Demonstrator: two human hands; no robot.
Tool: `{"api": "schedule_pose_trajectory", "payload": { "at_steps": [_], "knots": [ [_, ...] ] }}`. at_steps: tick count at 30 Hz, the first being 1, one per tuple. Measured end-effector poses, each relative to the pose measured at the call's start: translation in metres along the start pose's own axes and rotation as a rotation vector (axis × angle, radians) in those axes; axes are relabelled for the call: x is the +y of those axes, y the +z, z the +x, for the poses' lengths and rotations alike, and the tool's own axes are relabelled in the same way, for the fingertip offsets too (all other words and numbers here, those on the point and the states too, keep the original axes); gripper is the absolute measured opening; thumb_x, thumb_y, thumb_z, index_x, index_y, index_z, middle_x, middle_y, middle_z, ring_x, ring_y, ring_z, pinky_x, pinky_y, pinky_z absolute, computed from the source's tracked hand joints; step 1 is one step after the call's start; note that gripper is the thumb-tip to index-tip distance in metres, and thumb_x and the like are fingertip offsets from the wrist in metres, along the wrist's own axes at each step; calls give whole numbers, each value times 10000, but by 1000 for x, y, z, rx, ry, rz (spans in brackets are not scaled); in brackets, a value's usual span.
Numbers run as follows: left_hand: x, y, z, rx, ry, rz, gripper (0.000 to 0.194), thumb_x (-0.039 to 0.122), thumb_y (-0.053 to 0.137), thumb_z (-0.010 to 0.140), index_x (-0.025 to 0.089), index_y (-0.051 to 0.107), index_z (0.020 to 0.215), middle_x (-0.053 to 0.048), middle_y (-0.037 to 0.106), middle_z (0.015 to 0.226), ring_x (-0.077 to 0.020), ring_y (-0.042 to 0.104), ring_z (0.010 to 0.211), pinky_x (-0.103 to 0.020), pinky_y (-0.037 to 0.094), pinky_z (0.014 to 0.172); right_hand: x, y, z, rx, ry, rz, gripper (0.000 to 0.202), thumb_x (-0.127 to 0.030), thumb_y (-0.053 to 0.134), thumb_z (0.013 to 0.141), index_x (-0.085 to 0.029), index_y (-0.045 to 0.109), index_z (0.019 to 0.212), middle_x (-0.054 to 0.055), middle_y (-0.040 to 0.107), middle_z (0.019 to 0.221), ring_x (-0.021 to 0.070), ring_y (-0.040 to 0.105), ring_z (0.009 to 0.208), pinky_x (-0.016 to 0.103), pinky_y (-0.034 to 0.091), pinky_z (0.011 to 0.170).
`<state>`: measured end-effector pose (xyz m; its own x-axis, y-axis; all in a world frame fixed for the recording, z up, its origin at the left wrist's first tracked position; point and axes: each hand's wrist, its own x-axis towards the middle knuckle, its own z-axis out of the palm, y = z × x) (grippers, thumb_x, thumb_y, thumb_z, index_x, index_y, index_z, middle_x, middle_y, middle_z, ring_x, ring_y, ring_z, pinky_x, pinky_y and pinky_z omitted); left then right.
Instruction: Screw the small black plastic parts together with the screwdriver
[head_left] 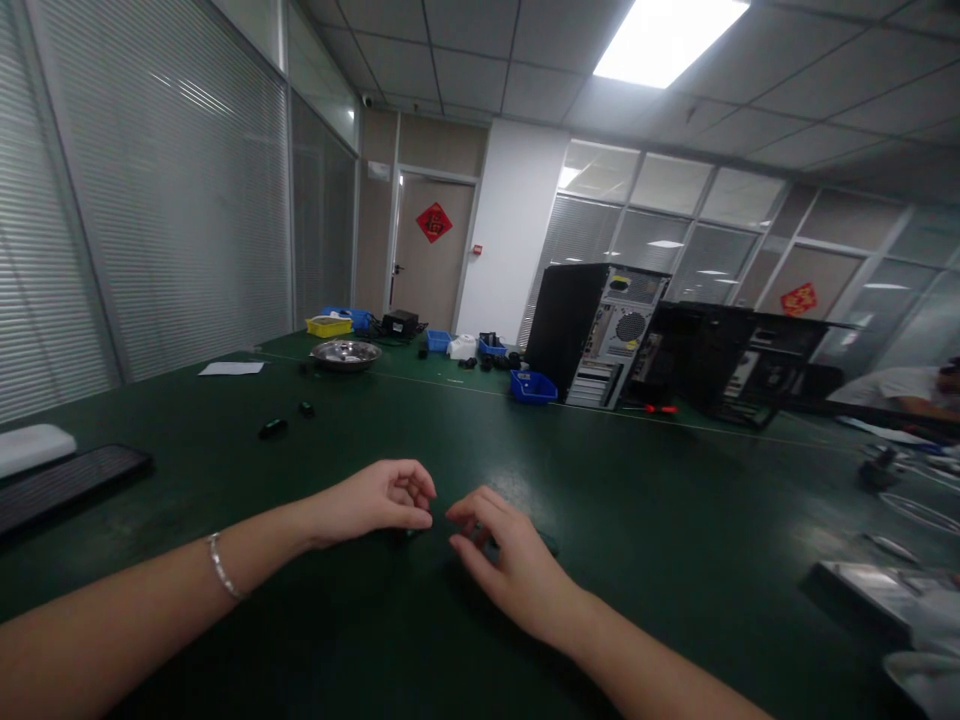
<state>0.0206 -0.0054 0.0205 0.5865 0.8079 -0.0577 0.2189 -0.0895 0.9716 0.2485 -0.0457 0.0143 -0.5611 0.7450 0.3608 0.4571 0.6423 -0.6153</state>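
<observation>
My left hand [390, 497] is just above the green table [360, 620], its fingers loosely curled and the thumb apart from them; I see nothing in it. Just below its thumb is a small dark piece [410, 533], too dim to name. My right hand [506, 555] faces it across a small gap, fingers bent toward the thumb. A dark, smooth-looking object [551, 542] shows from behind its knuckles, and a bit of something greyish appears between thumb and fingers. The hand hides most of it. Two small black items [274, 428] lie farther off, left of my hands.
A black keyboard [75, 485] and a white object [34, 450] lie at left. Farther back are a metal bowl [345, 354], a yellow basket [328, 326], a blue bin [533, 387] and computer cases [600, 335]. Metal parts [870, 590] lie at right; a person [900, 390] sits beyond.
</observation>
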Motion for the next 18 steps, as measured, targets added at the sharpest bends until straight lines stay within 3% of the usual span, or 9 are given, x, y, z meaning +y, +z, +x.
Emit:
{"api": "schedule_pose_trajectory", "payload": {
  "at_steps": [4, 8, 10, 12, 15, 18],
  "knots": [
    [9, -52, -7, 117, 56, 287, 366, 369, 707, 733, 156, 592, 1007, -43, 647, 966, -175, 625, 848, -305, 505, 766, 1, -3, 0, -21, -10, -5, 166, -157, 526, 886, -194, 591, 1034, 49, 549, 1032, 142, 574, 845, 261, 508, 732],
    [8, -128, -28, 502, 38, 552, 385, 467, 671, 747, 162, 623, 977, -38, 676, 946, -199, 630, 879, -302, 500, 787, -1, -6, -1, -112, -19, 6, 166, -178, 517, 899, -205, 598, 1042, 53, 544, 1075, 150, 579, 874, 270, 514, 755],
    [-1, -164, -41, 717, -30, 662, 386, 458, 630, 785, 149, 614, 1017, -31, 677, 984, -186, 614, 916, -276, 475, 822, -3, -7, -3, -156, -34, 2, 170, -188, 520, 902, -215, 603, 1048, 51, 543, 1097, 154, 579, 887, 274, 514, 765],
    [-15, -192, -53, 849, -119, 757, 397, 434, 574, 834, 118, 587, 1075, -34, 669, 1012, -183, 592, 941, -275, 447, 841, -3, -7, -4, -188, -61, -12, 177, -190, 526, 901, -222, 607, 1054, 48, 544, 1108, 157, 578, 904, 278, 510, 780],
    [-40, -215, -65, 903, -229, 807, 414, 421, 574, 828, 75, 597, 1056, -48, 663, 965, -220, 581, 916, -294, 430, 797, -4, -7, -4, -202, -120, -37, 188, -164, 526, 895, -211, 611, 1055, 47, 550, 1096, 156, 571, 944, 280, 491, 832],
    [-62, -220, -68, 890, -311, 844, 379, 394, 582, 813, 74, 627, 1012, -38, 661, 911, -230, 584, 887, -274, 417, 744, -5, -7, -4, -199, -165, -53, 194, -134, 517, 891, -197, 612, 1047, 48, 555, 1077, 148, 566, 962, 273, 473, 860]
  ]
}}
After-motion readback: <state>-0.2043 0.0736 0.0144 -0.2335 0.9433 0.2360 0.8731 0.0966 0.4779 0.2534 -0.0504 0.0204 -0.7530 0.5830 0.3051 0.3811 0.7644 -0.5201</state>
